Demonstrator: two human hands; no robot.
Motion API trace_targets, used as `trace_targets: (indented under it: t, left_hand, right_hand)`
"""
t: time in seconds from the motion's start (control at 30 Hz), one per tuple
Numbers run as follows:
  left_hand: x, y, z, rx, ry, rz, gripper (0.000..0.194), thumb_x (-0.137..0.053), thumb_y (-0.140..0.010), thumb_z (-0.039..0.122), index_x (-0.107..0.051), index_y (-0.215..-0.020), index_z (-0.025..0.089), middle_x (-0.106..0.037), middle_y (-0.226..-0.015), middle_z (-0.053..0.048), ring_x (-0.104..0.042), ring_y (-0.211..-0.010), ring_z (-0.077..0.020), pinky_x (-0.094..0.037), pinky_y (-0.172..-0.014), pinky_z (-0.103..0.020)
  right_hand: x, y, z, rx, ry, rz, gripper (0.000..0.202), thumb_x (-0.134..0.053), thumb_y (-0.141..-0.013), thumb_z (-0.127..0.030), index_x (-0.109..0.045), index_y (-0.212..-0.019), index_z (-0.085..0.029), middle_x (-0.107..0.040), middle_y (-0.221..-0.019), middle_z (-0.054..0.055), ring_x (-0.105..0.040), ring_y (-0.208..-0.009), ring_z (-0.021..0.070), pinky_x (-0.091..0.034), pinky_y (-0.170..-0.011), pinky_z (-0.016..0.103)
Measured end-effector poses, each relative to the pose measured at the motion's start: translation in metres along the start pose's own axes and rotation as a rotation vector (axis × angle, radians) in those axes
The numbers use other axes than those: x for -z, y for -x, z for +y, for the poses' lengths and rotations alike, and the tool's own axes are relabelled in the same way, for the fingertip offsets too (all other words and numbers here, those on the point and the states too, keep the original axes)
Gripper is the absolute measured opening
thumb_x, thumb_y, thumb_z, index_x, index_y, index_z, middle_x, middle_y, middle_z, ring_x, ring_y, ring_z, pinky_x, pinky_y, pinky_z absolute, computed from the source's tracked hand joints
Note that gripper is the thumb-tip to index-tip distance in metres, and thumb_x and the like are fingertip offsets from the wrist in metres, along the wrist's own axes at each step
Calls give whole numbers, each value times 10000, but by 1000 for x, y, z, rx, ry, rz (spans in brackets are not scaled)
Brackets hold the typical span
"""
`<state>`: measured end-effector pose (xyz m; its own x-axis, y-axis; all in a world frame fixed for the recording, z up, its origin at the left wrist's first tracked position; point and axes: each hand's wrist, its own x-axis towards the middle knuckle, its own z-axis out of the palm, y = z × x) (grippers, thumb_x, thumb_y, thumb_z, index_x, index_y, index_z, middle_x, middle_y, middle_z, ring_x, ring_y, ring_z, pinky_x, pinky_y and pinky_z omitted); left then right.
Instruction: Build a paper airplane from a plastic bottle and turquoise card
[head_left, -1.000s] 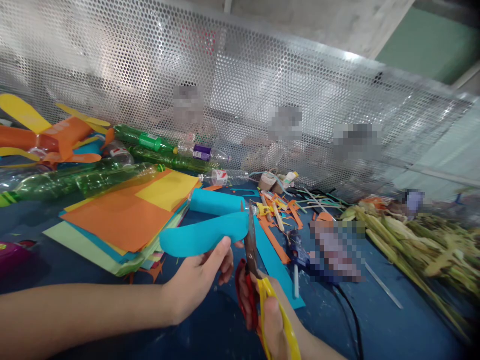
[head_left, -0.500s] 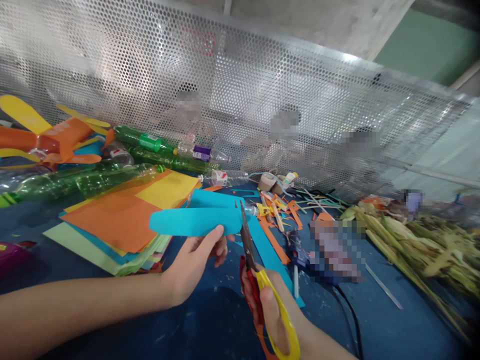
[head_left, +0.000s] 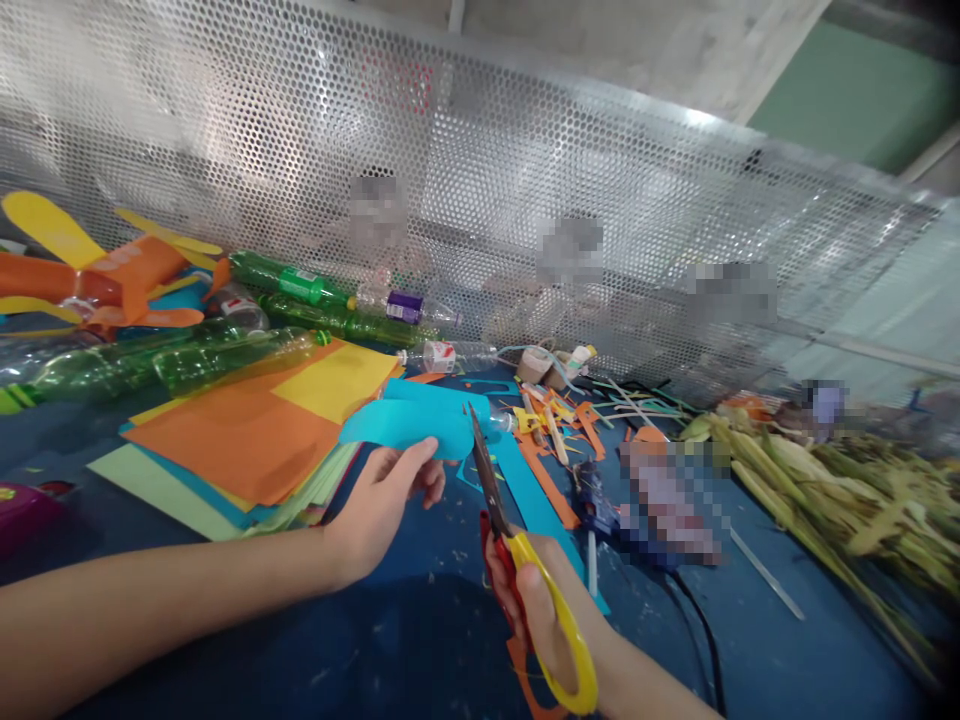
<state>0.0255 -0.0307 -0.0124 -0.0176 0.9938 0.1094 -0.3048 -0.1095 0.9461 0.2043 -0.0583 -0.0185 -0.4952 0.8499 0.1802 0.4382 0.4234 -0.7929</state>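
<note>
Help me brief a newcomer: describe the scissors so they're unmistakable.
Over the blue table, find the right hand. It holds the scissors, blades by the blue paper in the left hand. Yellow and red handles set them apart from that plain paper.

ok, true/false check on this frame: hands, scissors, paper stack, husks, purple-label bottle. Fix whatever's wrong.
1. The right hand holds the scissors. True.
2. The left hand holds a yellow strip. False: the left hand holds a blue paper piece.
3. The paper stack lies left of the scissors. True.
4. The husk heap is at the far left. False: the husk heap is at the right.
5. The purple-label bottle lies on its side. True.
6. Both scissor handles are green. False: one yellow, one red.
</note>
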Motion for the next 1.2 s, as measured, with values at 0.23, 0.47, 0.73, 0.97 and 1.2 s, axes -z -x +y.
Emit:
trace_targets:
  t: [0.23,0.47,0.73,0.97,1.2]
  left_hand:
    - [0,-6,6,-46,38,11,232,-543,-791,369,-555,-756,140,-566,-638,-9,-538,-565,-137,-446,-543,-278]
    - [2,-9,8,-67,-4,-29,235,-520,-821,360,-562,-754,139,-585,-644,-11,-566,-598,-141,-467,-578,-272]
    - [5,-14,5,-89,-5,34,204,-553,-800,362,-565,-789,159,-592,-667,4,-561,-584,-128,-470,-582,-266]
    - [10,-19,4,-127,-38,18,207,-537,-809,360,-555,-780,155,-559,-677,7,-527,-578,-113,-456,-589,-258]
    - [11,-23,7,-160,-134,64,206,-545,-798,370,-547,-809,164,-544,-691,13,-519,-578,-107,-436,-589,-242]
  right_hand:
    - [-1,-3,2,-35,-40,-13,583,-170,-782,-719,-385,-635,-197,-337,-479,-40,-288,-420,80,-218,-376,225]
    - [6,-7,5,-19,-13,-99,563,-175,-797,-699,-376,-636,-198,-351,-479,-34,-323,-431,85,-248,-382,217]
    - [5,-8,8,-27,-22,-128,540,-188,-810,-682,-349,-624,-201,-326,-460,-42,-300,-428,83,-231,-379,219]
    - [3,-9,13,-33,-4,-116,536,-206,-806,-681,-329,-605,-199,-305,-455,-48,-274,-430,78,-198,-383,225]
    - [2,-9,15,-42,32,-98,541,-203,-803,-687,-317,-598,-201,-300,-466,-46,-270,-438,80,-199,-401,235]
